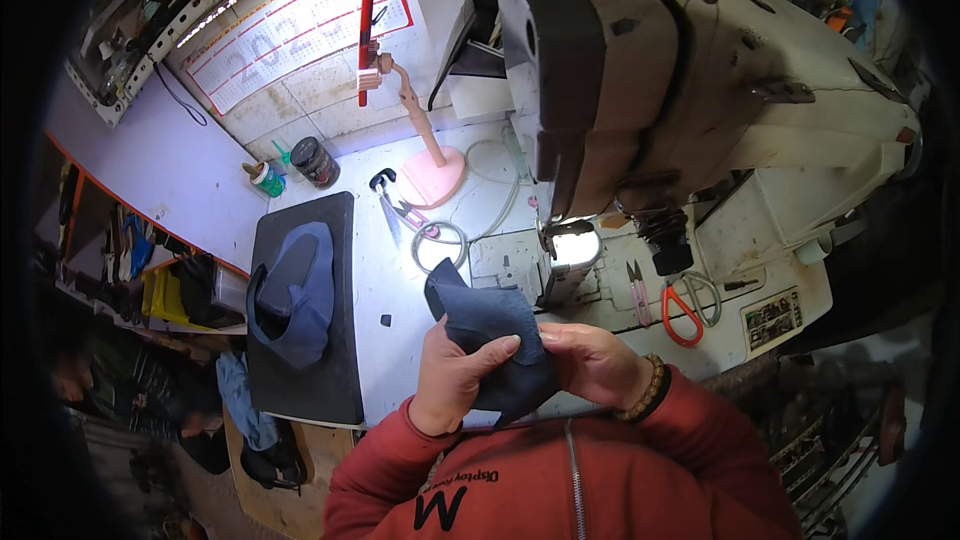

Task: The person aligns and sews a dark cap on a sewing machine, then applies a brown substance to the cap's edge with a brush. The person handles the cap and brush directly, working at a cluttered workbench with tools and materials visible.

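Observation:
In front of my chest, a dark blue piece of fabric or leather (488,312), curved like a shoe upper, is held between both hands. My left hand (450,378) grips its left side, thumb pressed on top. At its right edge, the fingertips of my right hand (597,365) pinch the material; their exact hold is partly hidden. Part of the piece hangs below in dark folds. To the left, a similar blue piece (312,285) with a curved opening lies on a black mat (300,385).
Beyond my hands stands a large sewing machine (640,80). Right of its arm lie pink thread snips (638,292) and red-handled scissors (682,318). A pink phone stand (436,175), a dark jar (315,162), a small bottle (266,178) and coiled clear tubing (440,245) occupy the table's far side.

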`<state>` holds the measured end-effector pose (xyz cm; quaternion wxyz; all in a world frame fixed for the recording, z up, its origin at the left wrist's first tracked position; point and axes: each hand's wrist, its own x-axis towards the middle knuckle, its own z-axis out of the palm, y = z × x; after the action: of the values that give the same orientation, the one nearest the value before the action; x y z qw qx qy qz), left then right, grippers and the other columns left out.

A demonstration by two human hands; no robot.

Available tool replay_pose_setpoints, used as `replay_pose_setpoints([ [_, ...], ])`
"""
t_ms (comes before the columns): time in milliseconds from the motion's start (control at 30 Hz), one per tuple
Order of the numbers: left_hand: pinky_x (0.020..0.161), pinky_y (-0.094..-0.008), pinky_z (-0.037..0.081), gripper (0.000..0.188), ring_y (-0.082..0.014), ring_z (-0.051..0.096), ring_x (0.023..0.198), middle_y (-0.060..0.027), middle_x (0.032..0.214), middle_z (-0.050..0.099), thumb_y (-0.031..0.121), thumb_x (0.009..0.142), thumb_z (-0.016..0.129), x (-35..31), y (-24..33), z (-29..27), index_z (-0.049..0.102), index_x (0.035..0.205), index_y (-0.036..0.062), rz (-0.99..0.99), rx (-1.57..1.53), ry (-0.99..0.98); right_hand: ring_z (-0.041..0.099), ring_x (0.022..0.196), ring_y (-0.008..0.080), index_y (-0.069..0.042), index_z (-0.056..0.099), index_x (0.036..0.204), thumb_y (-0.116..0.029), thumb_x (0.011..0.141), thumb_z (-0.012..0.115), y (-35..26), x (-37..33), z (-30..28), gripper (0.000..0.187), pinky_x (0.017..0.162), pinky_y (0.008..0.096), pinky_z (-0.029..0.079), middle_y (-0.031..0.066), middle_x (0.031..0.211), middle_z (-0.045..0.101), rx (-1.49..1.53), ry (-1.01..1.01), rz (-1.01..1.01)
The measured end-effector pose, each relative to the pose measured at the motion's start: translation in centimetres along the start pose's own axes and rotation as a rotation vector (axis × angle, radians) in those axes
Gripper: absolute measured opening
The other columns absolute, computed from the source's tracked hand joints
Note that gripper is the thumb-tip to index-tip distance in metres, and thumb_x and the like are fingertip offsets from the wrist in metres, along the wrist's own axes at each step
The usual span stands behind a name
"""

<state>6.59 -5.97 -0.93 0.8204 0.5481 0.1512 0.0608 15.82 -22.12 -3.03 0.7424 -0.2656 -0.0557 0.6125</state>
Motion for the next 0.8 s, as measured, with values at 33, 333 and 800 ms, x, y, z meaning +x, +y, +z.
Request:
replay_pose_setpoints([
  [33,0.081,-0.0251,0.047,0.029,-0.0115,0.06,0.087,-0.0041,0.097,0.064,0.002,0.08,0.07,0.0,0.0,0.0,0.058,0.106,-0.0005,0.016,0.001,-0.007,0.059,0.092,0.0119,0.0,0.053,0.114,-0.02,0.098,0.045,0.1,0.1,-0.1,0.028,0.082,0.0273,0.047,0.0047,0.105,0.061,-0.004,0.015,0.008],
  [333,0.082,-0.0264,0.048,0.031,-0.0129,0.06,0.088,-0.0049,0.099,0.064,0.001,0.08,0.069,-0.5,-0.6,-0.2,0.057,0.108,0.0002,0.073,-0.017,0.008,0.045,0.069,0.0036,-0.008,0.052,0.089,-0.013,0.093,0.057,0.5,0.2,-1.1,0.008,0.064,0.0183,0.038,-0.0048,0.078,0.05,-0.156,0.028,-0.063],
  [800,0.082,-0.0304,0.049,0.03,-0.0183,0.062,0.092,-0.0072,0.104,0.064,0.002,0.084,0.061,-2.0,-1.9,0.8,0.056,0.114,0.0015,-0.06,-0.298,0.056,0.053,0.06,0.0278,-0.004,0.052,0.082,0.002,0.073,0.066,1.0,1.9,0.0,0.018,0.054,0.0366,0.042,0.0108,0.072,0.053,-1.82,0.477,-1.179],
])
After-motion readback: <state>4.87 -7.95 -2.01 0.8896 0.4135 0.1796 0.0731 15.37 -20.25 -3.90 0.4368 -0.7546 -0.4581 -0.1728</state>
